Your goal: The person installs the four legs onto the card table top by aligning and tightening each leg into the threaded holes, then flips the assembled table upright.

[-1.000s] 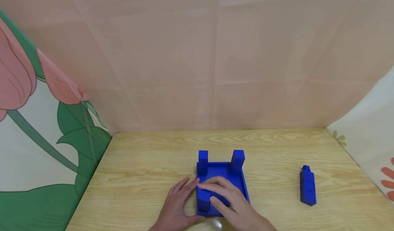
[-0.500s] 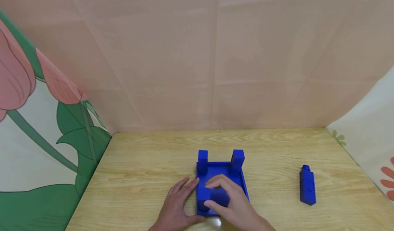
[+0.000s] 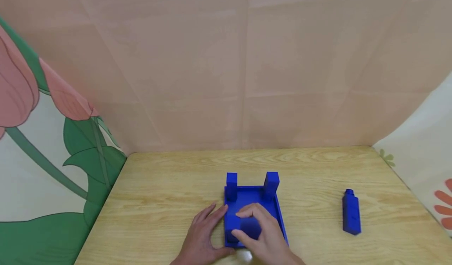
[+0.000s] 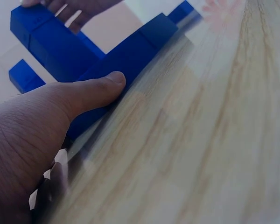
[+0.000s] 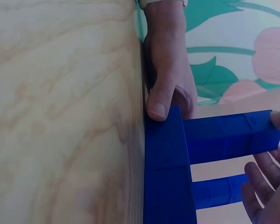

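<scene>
A blue rectangular base with a raised rim (image 3: 248,197) lies on the wooden table, blue square posts standing at its corners. My left hand (image 3: 202,233) holds its near left corner, fingers along the left side and thumb (image 4: 109,86) against the near edge. My right hand (image 3: 264,230) pinches the upper end of the near left post (image 5: 228,137) between thumb and fingers. At the far corners stand a left post (image 3: 231,186) and a right post (image 3: 271,184). No post shows at the near right corner, partly covered by my right hand.
A loose blue post with a round knob at one end (image 3: 351,214) lies on the table (image 3: 314,178) to the right. A plain pinkish cloth (image 3: 243,68) hangs behind, with flower-printed cloth (image 3: 75,163) at the left and white cloth (image 3: 431,147) at the right.
My right hand's fingers, earlier stretched over the near left post, have drawn back right and now curl at its upper end. The left hand and base have stayed put; the view shifted slightly.
</scene>
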Demonstrator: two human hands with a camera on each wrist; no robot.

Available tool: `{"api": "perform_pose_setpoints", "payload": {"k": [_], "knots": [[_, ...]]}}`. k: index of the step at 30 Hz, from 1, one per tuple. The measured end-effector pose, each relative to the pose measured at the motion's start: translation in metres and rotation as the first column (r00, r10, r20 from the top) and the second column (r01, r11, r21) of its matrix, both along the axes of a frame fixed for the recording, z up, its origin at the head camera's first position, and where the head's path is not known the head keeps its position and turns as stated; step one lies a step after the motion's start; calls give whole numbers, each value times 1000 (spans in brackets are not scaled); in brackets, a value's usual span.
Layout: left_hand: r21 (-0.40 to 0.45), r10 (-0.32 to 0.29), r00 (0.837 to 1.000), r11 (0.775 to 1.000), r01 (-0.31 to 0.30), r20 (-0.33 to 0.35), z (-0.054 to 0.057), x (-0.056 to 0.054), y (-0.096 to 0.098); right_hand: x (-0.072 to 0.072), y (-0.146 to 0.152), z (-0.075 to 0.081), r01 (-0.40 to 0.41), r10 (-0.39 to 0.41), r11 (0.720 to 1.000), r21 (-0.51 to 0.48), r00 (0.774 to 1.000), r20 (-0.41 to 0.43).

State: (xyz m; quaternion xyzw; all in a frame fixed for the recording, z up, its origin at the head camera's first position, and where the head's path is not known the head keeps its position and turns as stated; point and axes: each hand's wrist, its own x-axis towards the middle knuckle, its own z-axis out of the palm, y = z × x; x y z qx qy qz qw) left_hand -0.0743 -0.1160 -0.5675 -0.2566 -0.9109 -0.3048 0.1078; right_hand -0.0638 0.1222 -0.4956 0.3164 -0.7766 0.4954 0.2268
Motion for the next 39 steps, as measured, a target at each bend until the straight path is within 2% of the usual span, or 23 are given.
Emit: {"api": "perform_pose_setpoints", "payload": {"k": [4, 10, 14, 18, 20, 25, 28, 31, 37, 39], "knots": [[-3, 8, 1000, 1000, -8, -4, 0, 1, -1, 1, -1, -2, 6, -6, 1000, 3, 1000, 18], [10, 6, 999, 1000, -6, 32, 1, 1, 2, 4, 12, -4, 21, -22, 999, 26, 999, 30], [2, 13, 999, 1000, -13, 39, 0, 0, 4, 12, 35, 0, 104, -107, 994, 37, 991, 77], [-16, 15, 999, 1000, -15, 29, -1, -1, 4, 21, 63, 2, 245, -249, 968, 48, 961, 117], [-26, 11, 1000, 1000, -11, 16, -1, -2, 4, 24, 78, 2, 296, -299, 954, 40, 948, 110], [-34, -2, 1000, 999, 2, 5, -1, -5, 3, 30, 115, -1, 450, -452, 892, 45, 880, 144], [-31, -1, 1000, 1000, 1, 16, -1, -4, 3, 31, 135, -5, 553, -550, 832, 48, 812, 195], [-22, 5, 999, 1000, -4, 40, -1, -3, 2, 31, 153, -13, 642, -632, 767, 29, 746, 210], [-20, 19, 997, 1000, -17, 79, 1, 0, 1, 28, 182, -34, 765, -754, 643, -40, 641, 142], [-22, 19, 997, 1000, -18, 77, 1, 0, 1, 27, 189, -40, 809, -797, 587, -35, 586, 146]]}}
